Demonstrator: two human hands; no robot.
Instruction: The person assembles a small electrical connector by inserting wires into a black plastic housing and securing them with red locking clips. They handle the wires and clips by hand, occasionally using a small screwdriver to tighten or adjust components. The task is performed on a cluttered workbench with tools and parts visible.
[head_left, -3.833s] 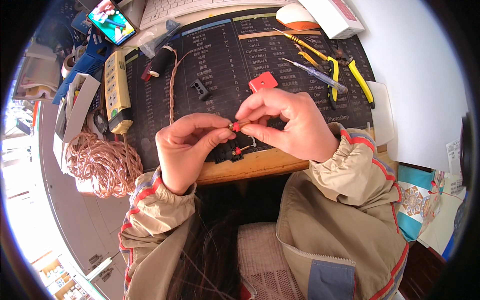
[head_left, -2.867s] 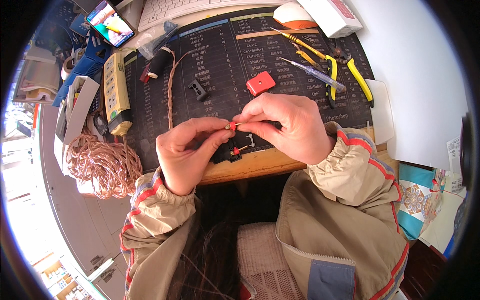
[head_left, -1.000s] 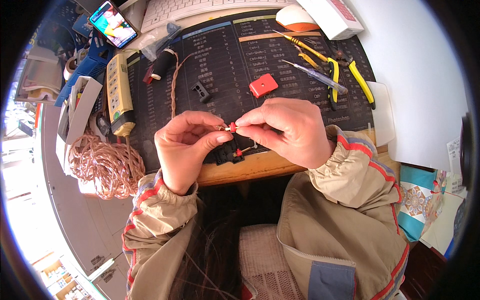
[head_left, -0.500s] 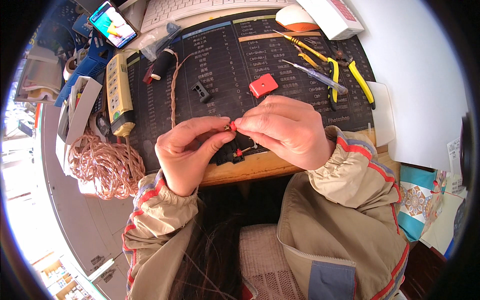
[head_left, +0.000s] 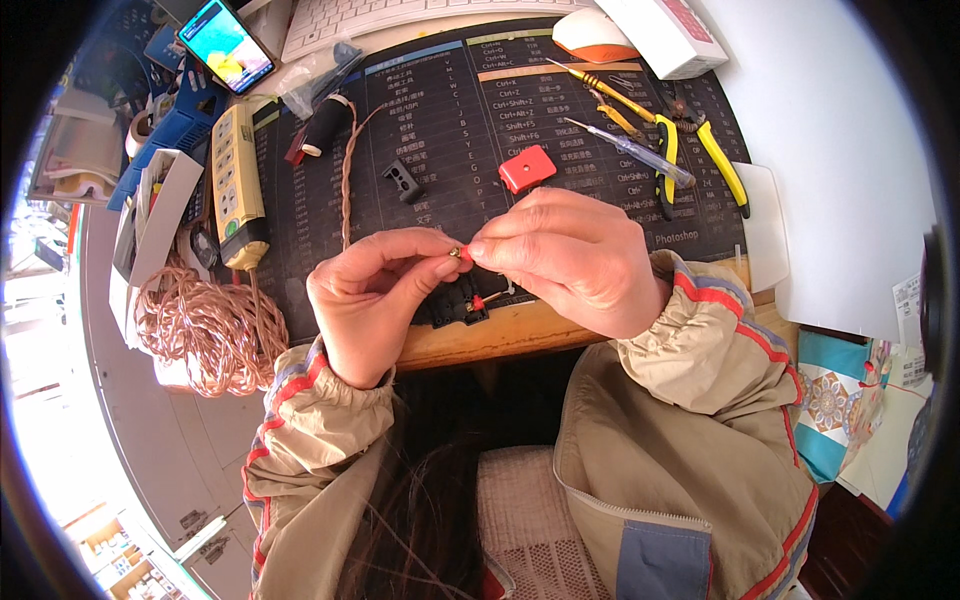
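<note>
A tiny red part with a brass-coloured metal end (head_left: 456,252) is held between both hands over the mat's front edge. My left hand (head_left: 368,298) pinches its metal end between thumb and forefinger. From the other side, my right hand (head_left: 572,262) grips the red end with bent fingers that partly hide it. Just below lies a black plastic housing half (head_left: 455,305), holding a red and brass piece (head_left: 476,303). Beyond my hands sit a red plastic cover (head_left: 527,169) and a small black two-holed plastic piece (head_left: 403,182).
On the dark printed mat (head_left: 300,215), a screwdriver (head_left: 632,152) and yellow-handled pliers (head_left: 722,168) lie at right. Twisted cable (head_left: 349,180) runs beside a power strip (head_left: 237,185); a cable coil (head_left: 215,330) sits at left. A lit phone (head_left: 226,46), keyboard (head_left: 380,18) and mouse (head_left: 592,36) are behind.
Both hands stay almost in place, with the fingers shifting slightly around the small part, so its brass end shows a little more. The picture on the phone has changed.
</note>
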